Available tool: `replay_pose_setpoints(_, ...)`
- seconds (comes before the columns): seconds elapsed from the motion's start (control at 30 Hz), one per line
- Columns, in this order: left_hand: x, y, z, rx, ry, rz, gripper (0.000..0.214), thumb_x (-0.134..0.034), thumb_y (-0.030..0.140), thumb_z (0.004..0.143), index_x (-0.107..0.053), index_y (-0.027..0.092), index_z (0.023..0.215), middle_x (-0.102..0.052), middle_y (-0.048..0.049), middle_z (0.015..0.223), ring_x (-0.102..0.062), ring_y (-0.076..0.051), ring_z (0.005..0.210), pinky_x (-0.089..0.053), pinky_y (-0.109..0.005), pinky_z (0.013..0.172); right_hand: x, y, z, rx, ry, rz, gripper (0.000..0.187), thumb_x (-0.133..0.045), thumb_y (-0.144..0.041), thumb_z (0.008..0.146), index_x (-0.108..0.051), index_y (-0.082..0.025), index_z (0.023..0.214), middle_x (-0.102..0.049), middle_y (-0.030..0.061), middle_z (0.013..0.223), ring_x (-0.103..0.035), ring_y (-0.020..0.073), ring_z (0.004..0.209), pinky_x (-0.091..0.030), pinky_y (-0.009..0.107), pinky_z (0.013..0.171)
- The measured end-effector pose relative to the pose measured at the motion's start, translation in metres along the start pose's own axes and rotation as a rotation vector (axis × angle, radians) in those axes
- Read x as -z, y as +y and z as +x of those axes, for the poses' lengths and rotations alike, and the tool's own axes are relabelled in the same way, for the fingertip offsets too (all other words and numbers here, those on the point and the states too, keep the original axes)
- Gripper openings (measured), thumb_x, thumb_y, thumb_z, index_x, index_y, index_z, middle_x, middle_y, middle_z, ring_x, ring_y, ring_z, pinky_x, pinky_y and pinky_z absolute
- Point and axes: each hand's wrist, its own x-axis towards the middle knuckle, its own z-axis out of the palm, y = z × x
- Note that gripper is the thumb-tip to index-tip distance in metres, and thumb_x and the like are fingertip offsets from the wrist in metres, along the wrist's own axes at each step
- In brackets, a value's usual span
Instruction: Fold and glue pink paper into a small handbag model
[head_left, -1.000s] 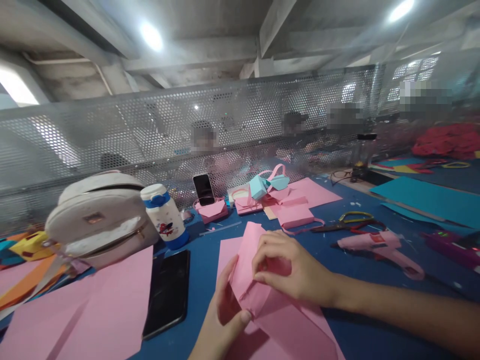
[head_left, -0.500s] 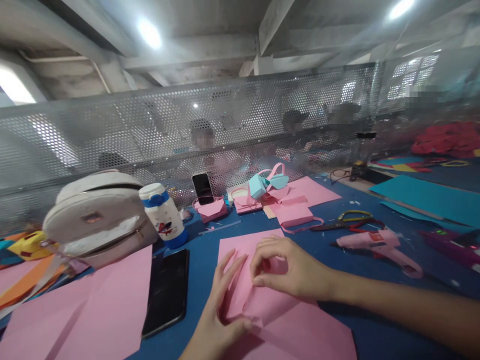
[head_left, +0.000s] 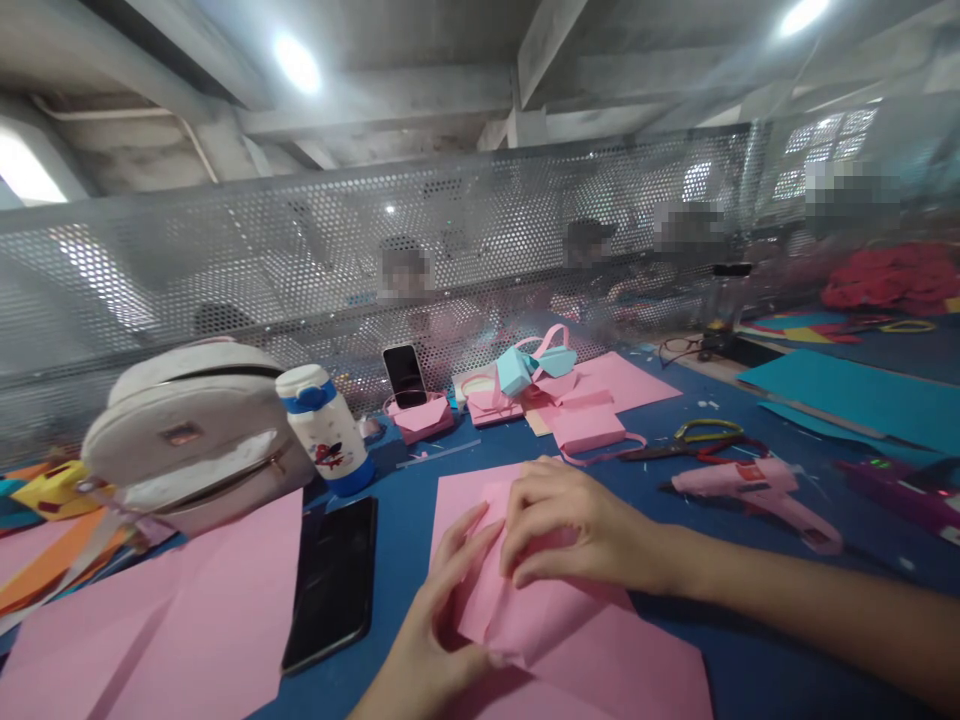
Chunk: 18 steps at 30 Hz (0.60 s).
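A large sheet of pink paper (head_left: pixel 592 640), with a flap folded over and creases across it, lies on the blue tabletop before me. My left hand (head_left: pixel 442 610) rests on its left side, fingers stretched out and thumb spread apart near the folded edge. Over the middle of the fold, my right hand (head_left: pixel 577 525) has its fingers curled, with thumb and fingertips pressed on the pink paper. The right palm hides part of the flap beneath it.
Left of the paper are a black phone (head_left: pixel 334 580), another pink sheet (head_left: pixel 210 610), a bottle (head_left: pixel 322 430) and a pale backpack (head_left: pixel 195 430). To the right lie a pink glue gun (head_left: pixel 750 485) and scissors (head_left: pixel 705 440). Small pink paper bags (head_left: pixel 589 425) stand behind, before a perforated metal screen (head_left: pixel 480 250).
My right hand has shifted slightly, its fingers now lower and flatter over the fold. My left fingers have moved a little right, closer to the right hand.
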Motion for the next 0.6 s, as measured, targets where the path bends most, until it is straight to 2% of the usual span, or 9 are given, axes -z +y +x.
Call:
replay_pose_setpoints(0.17, -0.0001, 0.0041, 0.0007, 0.029, -0.025, -0.008, 0.082, -0.076, 0.069, 0.064, -0.055, 0.038, 0.137, -0.034, -0.0059, 0.158, -0.022, -0.039, 0.147, -0.018, -0.058, 0.118, 0.0, -0.0006, -0.0011, 0.018, -0.024, -0.014, 0.005, -0.076, -0.025, 0.084, -0.075, -0.02, 0.086, -0.064, -0.0002, 0.084, -0.055, 0.0153, 0.084, -0.035, 0.031, 0.08)
replay_pose_setpoints(0.37, -0.0007, 0.0069, 0.0007, 0.058, -0.04, -0.024, 0.074, -0.082, 0.057, 0.065, -0.059, 0.038, 0.133, -0.036, -0.0044, 0.157, -0.025, -0.037, 0.147, -0.019, -0.055, 0.119, 0.0029, -0.0024, 0.0003, 0.076, -0.061, -0.051, 0.006, -0.072, -0.022, 0.087, -0.072, -0.018, 0.083, -0.065, 0.0006, 0.085, -0.057, 0.015, 0.084, -0.037, 0.03, 0.083)
replay_pose_setpoints(0.6, -0.0003, 0.0049, 0.0027, 0.019, -0.048, -0.049, 0.073, -0.078, 0.062, 0.067, -0.058, 0.038, 0.134, -0.035, -0.0036, 0.157, -0.027, -0.036, 0.146, -0.022, -0.051, 0.119, 0.0017, -0.0052, 0.0018, 0.112, -0.071, -0.042, 0.004, -0.068, -0.015, 0.087, -0.068, -0.017, 0.084, -0.067, 0.0002, 0.081, -0.056, 0.0145, 0.079, -0.039, 0.026, 0.075)
